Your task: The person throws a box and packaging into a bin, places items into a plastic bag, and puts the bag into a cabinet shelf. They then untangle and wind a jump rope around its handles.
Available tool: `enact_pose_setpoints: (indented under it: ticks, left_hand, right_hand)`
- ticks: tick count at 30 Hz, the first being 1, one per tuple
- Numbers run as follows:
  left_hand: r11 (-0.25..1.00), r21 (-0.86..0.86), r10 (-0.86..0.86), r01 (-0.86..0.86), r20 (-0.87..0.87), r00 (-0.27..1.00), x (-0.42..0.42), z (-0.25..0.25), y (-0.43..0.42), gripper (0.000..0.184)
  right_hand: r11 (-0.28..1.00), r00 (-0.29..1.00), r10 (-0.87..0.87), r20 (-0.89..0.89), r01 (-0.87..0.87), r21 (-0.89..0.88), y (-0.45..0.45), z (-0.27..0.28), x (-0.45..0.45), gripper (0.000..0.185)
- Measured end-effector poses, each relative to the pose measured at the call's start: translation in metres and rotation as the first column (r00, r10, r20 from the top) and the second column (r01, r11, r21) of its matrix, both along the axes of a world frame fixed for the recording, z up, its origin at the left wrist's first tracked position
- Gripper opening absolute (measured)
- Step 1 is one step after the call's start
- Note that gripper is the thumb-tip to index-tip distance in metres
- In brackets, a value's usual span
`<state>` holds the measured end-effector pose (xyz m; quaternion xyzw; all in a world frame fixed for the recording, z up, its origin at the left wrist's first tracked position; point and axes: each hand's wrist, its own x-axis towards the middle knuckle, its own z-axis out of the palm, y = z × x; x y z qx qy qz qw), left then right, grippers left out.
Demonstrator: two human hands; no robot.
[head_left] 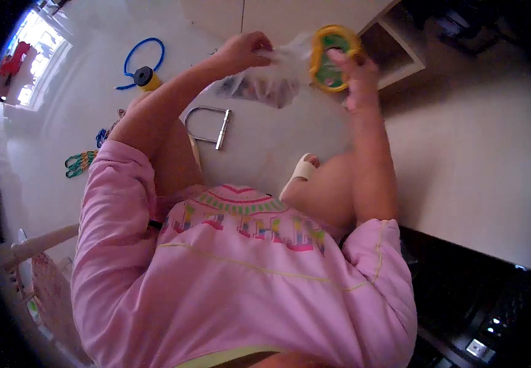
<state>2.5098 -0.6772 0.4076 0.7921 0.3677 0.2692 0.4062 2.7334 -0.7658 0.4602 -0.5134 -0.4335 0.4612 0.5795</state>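
Observation:
My left hand (245, 51) has its fingers closed on the top edge of a clear plastic bag (265, 86). Several small dark and coloured items show dimly through the bag, too blurred to name. In my right hand (359, 76) is a yellow-rimmed green object (333, 58), rounded and narrower at its middle, held up just right of the bag. My thumb lies across its green face. Its exact kind is not clear. A metal U-shaped lock (221, 129) lies on the floor below the bag.
On the floor at left are a blue cord (131, 55), a black-and-yellow spool (145, 78) and green netted cord (80, 164). A pale cabinet (462, 141) with an open compartment (388, 49) stands at right. A wooden chair rail (44, 241) is at lower left.

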Motion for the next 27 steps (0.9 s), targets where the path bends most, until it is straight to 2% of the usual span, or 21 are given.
enact_pose_setpoints:
  ticks: [2,3,5,6,7,8,9,11,13,14,16,17,18,19,20,22,25,27]
  left_hand:
    - [0.998,-0.001,0.056,-0.056,-0.073,0.996,-0.006,0.005,-0.001,0.026]
    - [0.997,0.006,0.08,-0.079,-0.051,0.996,-0.005,0.005,0.0,0.025]
    - [0.992,0.025,0.125,-0.125,-0.003,0.992,-0.001,0.007,0.002,0.025]
    - [0.991,-0.025,0.134,-0.133,0.044,0.99,0.0,0.009,0.003,0.024]
    - [0.988,-0.076,0.144,-0.137,0.09,0.986,0.001,0.011,0.003,0.024]
    - [0.983,-0.126,0.153,-0.136,0.134,0.979,0.002,0.014,0.003,0.024]
    - [0.99,-0.102,0.111,-0.096,0.157,0.981,0.004,0.016,0.002,0.023]
    - [0.998,-0.063,0.024,-0.012,0.195,0.98,0.012,0.013,-0.004,0.021]
    - [0.99,-0.112,-0.055,0.082,0.225,0.973,0.016,0.004,-0.007,0.02]
    - [0.984,-0.131,-0.082,0.117,0.243,0.966,0.014,0.001,-0.007,0.019]
    - [1.0,0.019,-0.004,0.003,0.045,0.999,0.009,0.011,-0.007,0.019]
    - [0.996,0.072,0.048,-0.047,-0.018,0.999,0.006,0.014,-0.005,0.019]
    - [0.988,0.127,0.102,-0.091,-0.079,0.992,0.002,0.014,-0.003,0.019]
    - [0.979,0.133,0.162,-0.154,-0.054,0.985,-0.002,0.01,0.004,0.02]
    - [0.975,0.032,0.219,-0.219,-0.006,0.976,-0.006,0.007,0.013,0.02]
    - [0.928,-0.18,0.343,-0.325,0.075,0.936,-0.012,0.0,0.025,0.021]
    - [0.945,-0.041,0.328,-0.326,0.131,0.935,-0.007,-0.015,0.026,0.023]
    - [0.972,0.229,0.04,-0.057,0.077,0.996,0.008,-0.018,-0.006,0.035]
  right_hand:
    - [0.999,0.988,0.033,-0.15,-0.037,-0.023,-0.005,0.017,0.015,0.044]
    - [0.998,0.974,0.05,-0.222,-0.058,-0.029,-0.008,0.022,0.018,0.043]
    - [0.935,0.946,0.323,-0.037,-0.325,-0.139,-0.016,0.022,0.018,0.047]
    - [0.874,0.889,0.455,0.045,-0.437,-0.211,-0.017,0.019,0.019,0.049]
    - [0.769,0.715,0.639,0.282,-0.583,-0.264,-0.012,0.012,0.018,0.057]
    - [0.829,0.691,0.538,0.482,-0.538,-0.155,-0.006,-0.006,0.013,0.059]
    - [0.864,0.644,0.399,0.653,-0.503,-0.032,0.001,-0.029,0.006,0.06]
    - [0.868,0.652,0.365,0.664,-0.496,0.01,0.004,-0.035,-0.006,0.062]
    - [0.816,0.743,0.572,0.347,-0.56,-0.146,0.003,-0.021,-0.015,0.062]
    - [0.81,0.702,0.567,0.431,-0.57,-0.139,0.005,-0.018,-0.016,0.058]
    - [0.791,0.601,0.542,0.587,-0.6,-0.117,0.008,-0.012,-0.019,0.053]
    - [0.836,0.581,0.41,0.703,-0.547,-0.036,0.004,-0.009,-0.021,0.052]
    - [0.866,0.641,0.384,0.665,-0.5,-0.018,0.004,-0.012,-0.02,0.051]
    - [0.894,0.698,0.352,0.624,-0.448,-0.003,0.006,-0.017,-0.016,0.051]
    - [0.92,0.75,0.317,0.58,-0.393,0.004,0.01,-0.022,-0.009,0.05]
    - [0.919,0.813,0.371,0.449,-0.391,-0.052,0.014,-0.018,0.006,0.047]
    - [0.908,0.871,0.418,0.258,-0.406,-0.101,0.003,-0.005,0.011,0.048]
    - [0.875,0.839,0.483,0.25,-0.468,-0.12,-0.005,-0.01,-0.002,0.049]
